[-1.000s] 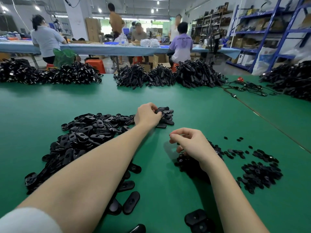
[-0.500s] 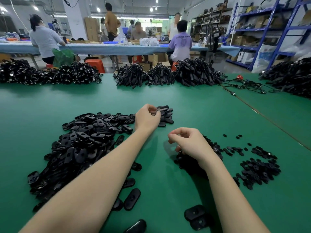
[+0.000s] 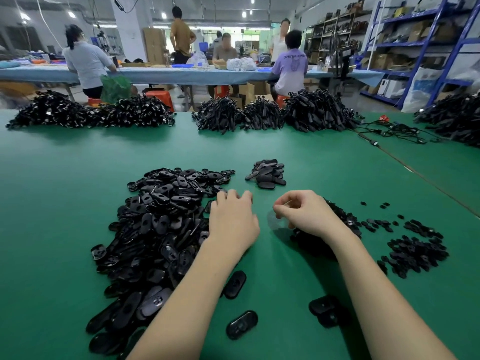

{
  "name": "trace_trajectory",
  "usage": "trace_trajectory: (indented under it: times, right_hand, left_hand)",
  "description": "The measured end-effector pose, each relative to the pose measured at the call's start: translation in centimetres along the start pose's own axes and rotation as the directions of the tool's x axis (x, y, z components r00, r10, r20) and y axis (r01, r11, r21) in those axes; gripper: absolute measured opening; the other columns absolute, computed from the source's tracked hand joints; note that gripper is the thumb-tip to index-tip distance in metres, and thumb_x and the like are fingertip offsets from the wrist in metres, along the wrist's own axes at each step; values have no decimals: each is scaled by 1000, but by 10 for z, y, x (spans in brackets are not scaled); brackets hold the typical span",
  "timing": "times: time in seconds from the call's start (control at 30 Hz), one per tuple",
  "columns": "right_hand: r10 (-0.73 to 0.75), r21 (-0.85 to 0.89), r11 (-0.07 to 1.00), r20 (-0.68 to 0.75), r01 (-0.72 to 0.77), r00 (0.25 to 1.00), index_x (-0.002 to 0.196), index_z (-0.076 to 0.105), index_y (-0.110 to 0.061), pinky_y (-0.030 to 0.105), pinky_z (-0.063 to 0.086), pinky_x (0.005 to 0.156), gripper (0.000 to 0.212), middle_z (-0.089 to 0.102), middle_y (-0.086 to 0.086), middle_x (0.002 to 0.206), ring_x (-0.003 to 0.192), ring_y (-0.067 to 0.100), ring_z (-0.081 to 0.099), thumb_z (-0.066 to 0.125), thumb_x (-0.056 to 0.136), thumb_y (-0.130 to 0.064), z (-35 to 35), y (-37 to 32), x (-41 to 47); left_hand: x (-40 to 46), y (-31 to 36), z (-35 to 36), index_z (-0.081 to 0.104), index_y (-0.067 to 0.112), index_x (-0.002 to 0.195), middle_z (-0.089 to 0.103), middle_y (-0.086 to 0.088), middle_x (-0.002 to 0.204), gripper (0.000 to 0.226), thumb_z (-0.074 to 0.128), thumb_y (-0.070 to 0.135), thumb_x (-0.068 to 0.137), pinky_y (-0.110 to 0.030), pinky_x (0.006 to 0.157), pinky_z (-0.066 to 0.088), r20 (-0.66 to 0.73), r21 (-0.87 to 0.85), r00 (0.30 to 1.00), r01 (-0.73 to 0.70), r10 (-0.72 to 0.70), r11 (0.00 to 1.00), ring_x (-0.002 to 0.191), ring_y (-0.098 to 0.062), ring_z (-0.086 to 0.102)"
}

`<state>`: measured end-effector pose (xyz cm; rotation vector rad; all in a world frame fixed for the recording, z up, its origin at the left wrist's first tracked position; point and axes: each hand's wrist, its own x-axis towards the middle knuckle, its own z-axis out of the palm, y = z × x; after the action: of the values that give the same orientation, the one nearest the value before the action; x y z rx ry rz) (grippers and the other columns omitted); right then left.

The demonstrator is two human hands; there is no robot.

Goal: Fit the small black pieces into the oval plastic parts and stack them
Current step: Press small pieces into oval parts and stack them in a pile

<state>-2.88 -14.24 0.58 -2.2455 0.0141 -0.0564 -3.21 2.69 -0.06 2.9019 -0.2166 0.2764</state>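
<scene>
My left hand (image 3: 232,222) rests at the right edge of the big heap of black oval plastic parts (image 3: 155,229), fingers loosely curled down onto the pile; I cannot tell whether they have one pinched. My right hand (image 3: 306,214) hovers over the green table mat (image 3: 78,183) with thumb and forefinger drawn narrowly together; whatever sits between them is too small to make out.

The ovals in the heap are too many to count. Beyond my hands lies one small stack of finished oval parts (image 3: 267,174), roughly a dozen. Three loose ovals lie near my forearms, plus two more overlapping by my right arm.

The small black pieces (image 3: 415,253) sit in two clusters to my right, one partly under my right hand, with scattered strays between them.

No containers stand on the mat; everything lies loose. Along the far edge are five mounds of black bundled cables (image 3: 317,113).
</scene>
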Motion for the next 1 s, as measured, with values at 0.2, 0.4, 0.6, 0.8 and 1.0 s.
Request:
trace_trajectory:
  times: [0.2, 0.4, 0.6, 0.8, 1.0]
  right_hand:
    - [-9, -131, 991, 27, 13, 1000, 82, 73, -28, 23, 50, 66, 7, 77, -9, 82, 57, 1, 60, 69, 87, -30, 3, 2, 0]
    - [-15, -157, 987, 43, 21, 999, 83, 73, -29, 24, 51, 66, 7, 76, -12, 78, 56, -1, 60, 68, 87, -31, 4, -1, -1]
    - [19, -353, 935, -17, -23, 1000, 84, 69, -35, 26, 47, 66, 6, 71, -20, 83, 82, 7, 64, 65, 87, -38, -3, -6, -5]
    - [120, -643, 747, -118, -168, 986, 107, 69, -35, 29, 49, 81, 22, 70, -6, 113, 106, 24, 64, 62, 87, -30, -13, -9, -5]
    - [187, -601, 758, -172, -253, 967, 107, 73, -30, 29, 46, 74, 30, 70, 4, 113, 100, 29, 65, 60, 85, -13, -8, -7, -4]
  left_hand:
    - [-6, 1, 9, 41, 16, 134, 43, -21, 140, 42, 43, 41, 101, -47, 108, 31, 187, 156, 973, 107, -136, 982, 133, -39, 38]
    - [-1, -3, 4, 49, 18, 123, 49, -9, 126, 31, 58, 17, 93, -35, 93, 40, 30, -22, 996, 82, -81, 996, 117, -28, 50]
    - [-1, -7, 8, 53, 20, 115, 61, -3, 110, 27, 54, 7, 91, -31, 81, 30, -64, -35, 995, 70, -72, 997, 107, -25, 52]
    - [0, -9, 11, 55, 23, 114, 64, 0, 100, 28, 50, 5, 93, -30, 71, 31, -126, -94, 990, 51, -63, 994, 93, -22, 52]
    - [-1, -12, 12, 57, 25, 113, 66, 3, 95, 29, 48, 5, 94, -31, 65, 32, -181, -141, 980, 55, -80, 989, 85, -19, 49]
